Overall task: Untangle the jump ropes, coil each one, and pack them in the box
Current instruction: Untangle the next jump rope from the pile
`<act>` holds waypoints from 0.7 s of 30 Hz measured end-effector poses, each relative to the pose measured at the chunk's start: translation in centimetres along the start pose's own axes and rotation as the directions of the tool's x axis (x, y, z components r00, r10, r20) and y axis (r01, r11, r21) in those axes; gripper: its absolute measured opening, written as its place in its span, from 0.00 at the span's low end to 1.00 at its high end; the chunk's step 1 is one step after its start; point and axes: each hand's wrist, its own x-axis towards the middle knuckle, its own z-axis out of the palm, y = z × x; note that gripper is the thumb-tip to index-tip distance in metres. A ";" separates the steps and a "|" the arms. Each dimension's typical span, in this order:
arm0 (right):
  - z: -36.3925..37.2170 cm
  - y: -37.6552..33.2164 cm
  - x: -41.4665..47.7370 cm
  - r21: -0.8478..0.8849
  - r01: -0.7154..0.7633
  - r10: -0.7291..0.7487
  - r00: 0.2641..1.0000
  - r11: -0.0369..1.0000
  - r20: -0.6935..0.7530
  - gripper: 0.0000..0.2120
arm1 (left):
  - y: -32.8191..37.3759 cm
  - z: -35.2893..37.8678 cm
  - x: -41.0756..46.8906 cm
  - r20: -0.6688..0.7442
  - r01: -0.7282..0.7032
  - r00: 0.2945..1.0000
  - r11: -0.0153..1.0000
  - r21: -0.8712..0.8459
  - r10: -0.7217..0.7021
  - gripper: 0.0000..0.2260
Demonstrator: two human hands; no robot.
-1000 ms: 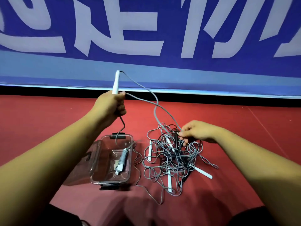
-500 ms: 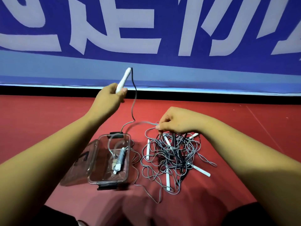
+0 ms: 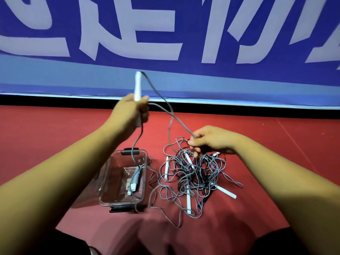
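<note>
One coiled rope [image 3: 135,178] in box [image 3: 117,192]. Left grip [image 3: 131,110] clasps white handle [image 3: 137,85], right grip [image 3: 211,140] pinches cord [image 3: 184,127]. Tangle [image 3: 195,173] on floor [image 3: 276,144] mostly unsorted.

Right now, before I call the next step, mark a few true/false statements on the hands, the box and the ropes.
1. The left hand grips a white handle, upright. True.
2. The right hand holds nothing. False: the right hand pinches a gray cord above the tangled ropes.
3. The clear box is empty. False: a coiled rope lies inside the clear box.
4. The tangled ropes lie right of the clear box. True.
</note>
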 end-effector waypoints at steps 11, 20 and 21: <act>2.4 -5.1 -0.5 -0.263 0.194 -0.200 0.980 0.945 0.005 0.07 | -0.2 -1.5 -1.2 0.239 0.011 0.962 0.888 0.459 -0.135 0.05; 1.0 -3.0 0.7 -0.063 0.127 -0.128 0.992 0.990 -0.015 0.10 | 0.7 0.2 -1.1 0.226 0.074 0.968 0.986 0.149 -0.106 0.12; 0.6 -1.4 0.8 -0.081 0.047 -0.044 0.999 0.996 0.030 0.11 | 1.1 -0.3 -0.7 0.148 0.064 0.986 0.996 0.068 -0.073 0.13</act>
